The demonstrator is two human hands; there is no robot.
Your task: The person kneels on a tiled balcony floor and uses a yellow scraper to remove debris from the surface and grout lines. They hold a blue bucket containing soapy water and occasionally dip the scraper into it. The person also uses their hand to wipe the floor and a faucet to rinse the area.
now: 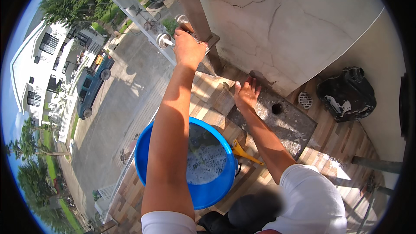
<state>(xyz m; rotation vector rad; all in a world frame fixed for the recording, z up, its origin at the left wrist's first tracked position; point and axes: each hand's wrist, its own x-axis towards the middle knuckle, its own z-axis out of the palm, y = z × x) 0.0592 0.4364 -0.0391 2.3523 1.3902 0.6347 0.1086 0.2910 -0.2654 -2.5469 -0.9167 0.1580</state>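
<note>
My left hand (pixel 189 47) is raised to a metal railing post (pixel 191 5), its fingers curled round a fitting at the post; what exactly they grip is hidden. My right hand (pixel 247 93) reaches down with its fingers spread, at a dark slab (pixel 289 120) with a round hole, near the foot of the cracked wall (pixel 253 22). No object shows in it. Below my left forearm stands a blue plastic tub (pixel 211 198) holding foamy, soapy water (pixel 206 164). A yellow plastic-handled tool (pixel 245 152) lies against the right side of the tub.
A round floor drain cover (pixel 305 100) and a black plastic jug (pixel 347 94) are by the wall at right. A pipe (pixel 375 164) crosses the lower right. Wood-look tiles (pixel 208 94) end at an edge on the left, above a street with a parked vehicle (pixel 92 84).
</note>
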